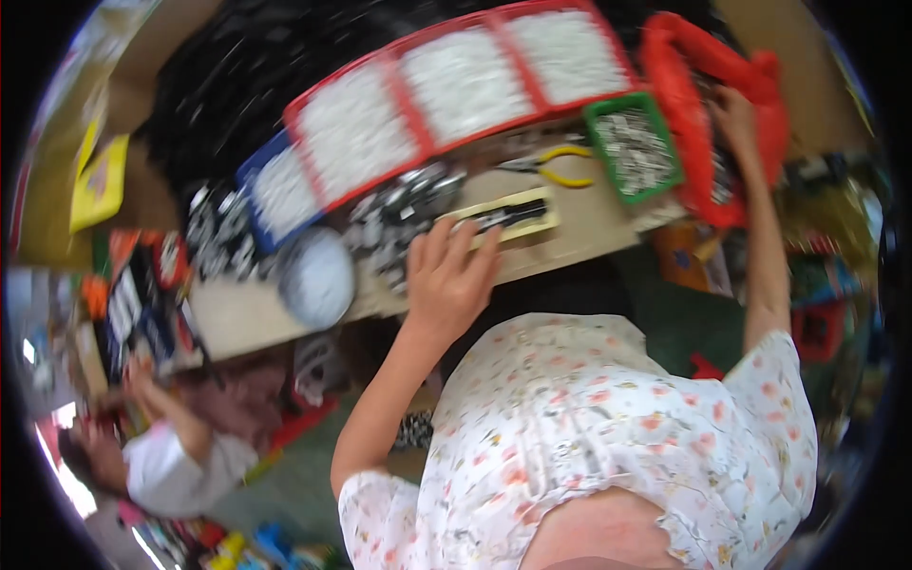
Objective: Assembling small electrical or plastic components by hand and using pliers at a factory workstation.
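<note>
L hand (446, 275) spread flat on worktop (589, 223), fingertips touching yellow-edged jig (508, 215); pile of black-white parts (399, 214) just left, yellow pliers (556, 166) beyond. R hand (733, 112) inside red bag (708, 114), grip can't tell; green tray (634, 147) just left.

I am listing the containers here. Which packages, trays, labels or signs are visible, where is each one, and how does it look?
Red trays: back of the table, in a row, full of small white parts.
Blue tray: left end of that row, white parts.
Green tray: right of the row, square, grey parts.
Red bag: far right; the right hand reaches into it.
Yellow sheet: far left, flat; print is blurred.
Pale yellow frame: by the left hand.
</note>
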Available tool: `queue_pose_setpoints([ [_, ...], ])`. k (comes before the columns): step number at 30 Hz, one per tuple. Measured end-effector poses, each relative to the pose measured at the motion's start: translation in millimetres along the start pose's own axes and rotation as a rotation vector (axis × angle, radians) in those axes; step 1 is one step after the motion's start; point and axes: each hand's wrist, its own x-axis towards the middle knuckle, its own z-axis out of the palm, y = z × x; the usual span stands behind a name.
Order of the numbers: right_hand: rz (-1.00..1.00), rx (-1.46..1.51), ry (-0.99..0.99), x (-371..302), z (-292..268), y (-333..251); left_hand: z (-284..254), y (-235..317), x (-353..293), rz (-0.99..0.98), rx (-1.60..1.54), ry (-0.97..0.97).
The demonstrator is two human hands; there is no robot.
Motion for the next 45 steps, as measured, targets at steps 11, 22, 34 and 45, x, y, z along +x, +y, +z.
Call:
queue_pose_setpoints([
  [11, 0.162, 0.731, 0.115, 16, -28, 14, -77, -97, 4, -0.259, 0.097, 0.283],
  [22, 0.274, 1.217, -0.052, 3, -40, -10, -68, -215, 20, -0.39, 0.23, 0.011],
  [34, 0.21, 1.245, -0.063, -7, -37, -28, -75, -234, 44, -0.34, 0.146, 0.028],
  [45, 0.118, 1.369, -0.12, -6, -34, -60, -130, -171, -15, -0.609, -0.145, 0.188],
])
